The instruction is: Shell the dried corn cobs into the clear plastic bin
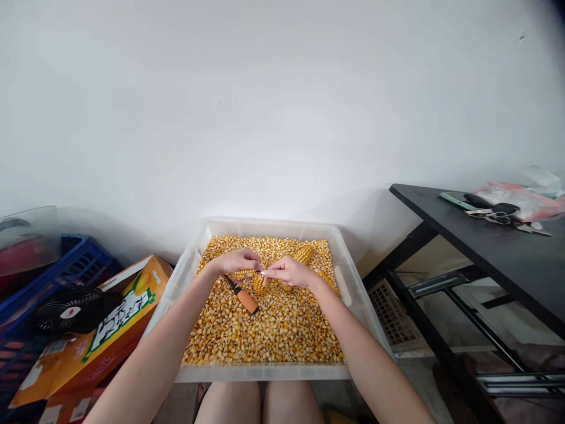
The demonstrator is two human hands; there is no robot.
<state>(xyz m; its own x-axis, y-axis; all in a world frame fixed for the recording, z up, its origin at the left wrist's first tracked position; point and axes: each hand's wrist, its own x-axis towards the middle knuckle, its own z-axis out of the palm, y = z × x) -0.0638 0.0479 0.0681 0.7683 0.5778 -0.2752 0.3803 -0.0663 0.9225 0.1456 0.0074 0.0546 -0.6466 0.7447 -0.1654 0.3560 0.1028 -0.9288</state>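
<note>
A clear plastic tub (269, 372) sits in front of my knees, filled with loose yellow corn kernels (273, 324). My left hand (236, 261) grips a corn cob (245, 274) lying crosswise over the kernels. My right hand (289, 271) touches the cob's right end, where a second cob piece (260, 284) hangs just below the fingers. A tool with an orange handle (245, 299) rests on the kernels beneath my left hand. Another whole cob (304, 254) lies behind my right hand.
An orange cardboard box (106, 330) with a small black fan (66, 311) stands at the left, beside a blue crate (75, 262). A black table (498, 247) at the right carries scissors (494, 213) and a pink bag (525, 200). A white wall rises behind.
</note>
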